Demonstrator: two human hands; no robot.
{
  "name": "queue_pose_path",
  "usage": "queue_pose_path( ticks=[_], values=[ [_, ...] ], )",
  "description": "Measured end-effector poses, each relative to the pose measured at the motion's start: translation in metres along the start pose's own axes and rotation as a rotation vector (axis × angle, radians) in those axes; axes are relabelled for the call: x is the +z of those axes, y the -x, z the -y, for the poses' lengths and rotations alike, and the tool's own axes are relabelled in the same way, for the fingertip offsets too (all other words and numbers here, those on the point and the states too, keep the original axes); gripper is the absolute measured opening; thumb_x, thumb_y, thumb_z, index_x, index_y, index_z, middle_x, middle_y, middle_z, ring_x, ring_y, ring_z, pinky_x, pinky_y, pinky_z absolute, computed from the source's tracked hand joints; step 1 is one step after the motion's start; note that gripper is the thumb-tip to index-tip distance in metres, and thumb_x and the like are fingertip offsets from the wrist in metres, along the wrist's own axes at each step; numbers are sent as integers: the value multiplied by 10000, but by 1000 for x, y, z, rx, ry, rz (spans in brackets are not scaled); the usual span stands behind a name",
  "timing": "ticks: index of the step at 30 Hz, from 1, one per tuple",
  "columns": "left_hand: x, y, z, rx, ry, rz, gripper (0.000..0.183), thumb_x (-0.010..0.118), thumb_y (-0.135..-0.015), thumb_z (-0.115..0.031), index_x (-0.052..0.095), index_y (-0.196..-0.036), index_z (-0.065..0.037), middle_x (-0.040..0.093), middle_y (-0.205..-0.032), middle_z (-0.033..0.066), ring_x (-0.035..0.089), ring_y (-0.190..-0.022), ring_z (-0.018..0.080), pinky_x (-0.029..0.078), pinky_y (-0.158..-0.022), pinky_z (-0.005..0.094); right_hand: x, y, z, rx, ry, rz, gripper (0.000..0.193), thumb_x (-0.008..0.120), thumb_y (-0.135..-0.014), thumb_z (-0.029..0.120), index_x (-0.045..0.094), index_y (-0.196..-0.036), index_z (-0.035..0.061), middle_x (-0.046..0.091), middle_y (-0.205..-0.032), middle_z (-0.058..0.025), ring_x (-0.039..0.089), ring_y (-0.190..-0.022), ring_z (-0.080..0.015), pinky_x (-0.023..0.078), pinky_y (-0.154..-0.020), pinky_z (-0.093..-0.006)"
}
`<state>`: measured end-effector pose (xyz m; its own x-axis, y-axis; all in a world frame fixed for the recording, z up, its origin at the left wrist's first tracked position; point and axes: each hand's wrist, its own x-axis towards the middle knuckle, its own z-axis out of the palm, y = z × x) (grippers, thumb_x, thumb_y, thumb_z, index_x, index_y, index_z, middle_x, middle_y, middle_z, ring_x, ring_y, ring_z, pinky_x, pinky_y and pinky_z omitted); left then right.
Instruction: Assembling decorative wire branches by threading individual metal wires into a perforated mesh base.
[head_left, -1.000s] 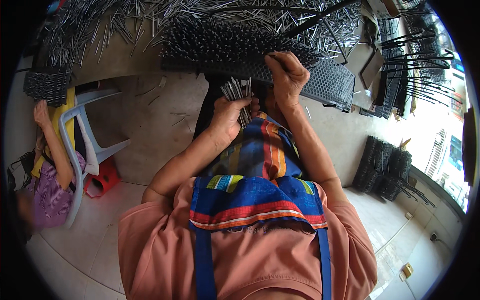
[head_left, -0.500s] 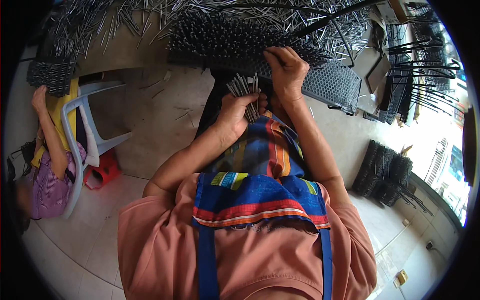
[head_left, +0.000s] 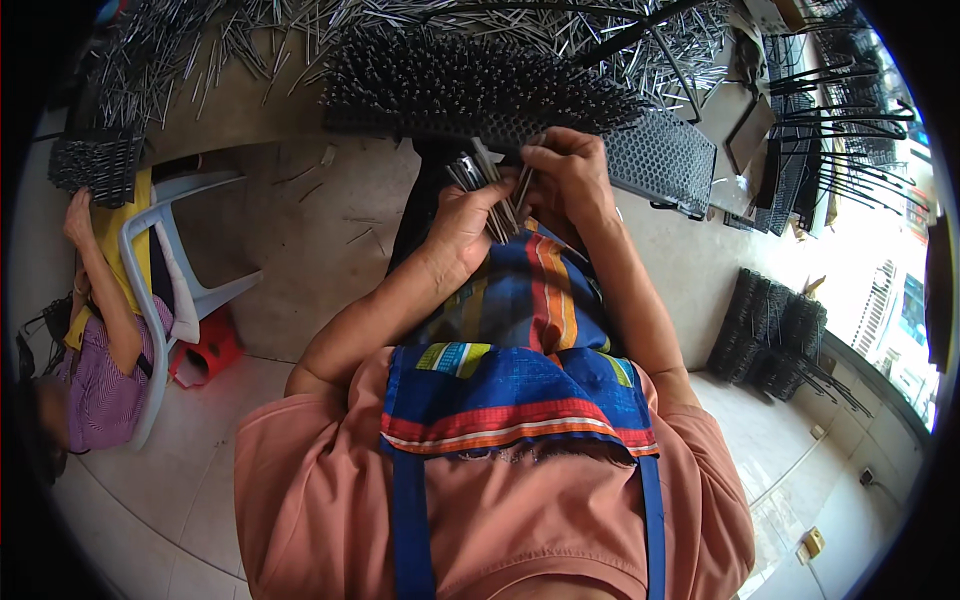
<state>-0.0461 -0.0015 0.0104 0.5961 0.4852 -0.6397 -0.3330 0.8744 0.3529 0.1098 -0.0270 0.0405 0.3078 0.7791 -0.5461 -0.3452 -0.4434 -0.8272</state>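
Drawn back from the tray (head_left: 665,165), the right hand (head_left: 575,170) had come beside the left hand (head_left: 462,220), thumb and finger pinching one rod (head_left: 521,188); the left was wrapped around a bundle of metal rods (head_left: 470,175), too overlapped to count, just before that single perforated tray. Upright dark pins (head_left: 450,80) crowded it, except toward its right end. Loose rods (head_left: 130,70) littered the desk (head_left: 225,125), one black bar (head_left: 630,40) slanting above some. Leftward, one co-worker (head_left: 110,380) touched a smaller pinned block (head_left: 92,165), near one pale plastic chair (head_left: 157,350) and one red object (head_left: 215,355); two black stacks (head_left: 740,325) stood at right
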Motion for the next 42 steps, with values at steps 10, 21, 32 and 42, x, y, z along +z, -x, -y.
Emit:
queue_pose_path(
  ticks=[10,21,32,42],
  values=[
    [-20,23,13,-61,-413,163,308,540,-852,6,608,-1152,4,667,-846,80,633,-711,155,528,-661,291,-5,-32,8,-900,346,-399,71,730,-762,-43,700,-821,-18,644,-785,-13,557,-675,-52,430,-610,-190],
    [-5,-6,9,72,-372,106,244,570,-870,-8,617,-1110,1,689,-865,89,653,-707,166,534,-649,278,3,-30,1,-965,723,-423,114,761,-719,-16,720,-821,12,662,-747,-73,618,-633,-138,473,-577,-248],
    [-7,-4,11,-28,-208,-73,199,618,-850,7,628,-1047,-12,706,-887,132,697,-743,229,557,-622,310,0,-32,23,-1055,1023,-315,79,741,-778,117,715,-837,72,608,-712,-66,626,-610,-267,479,-530,-327],
    [3,-3,6,-48,-83,-35,177,591,-852,43,621,-1017,-13,701,-853,143,691,-716,224,557,-595,316,-2,-27,19,-992,1169,-377,118,704,-826,197,730,-910,118,612,-741,-51,632,-627,-280,487,-533,-365]
  ],
)
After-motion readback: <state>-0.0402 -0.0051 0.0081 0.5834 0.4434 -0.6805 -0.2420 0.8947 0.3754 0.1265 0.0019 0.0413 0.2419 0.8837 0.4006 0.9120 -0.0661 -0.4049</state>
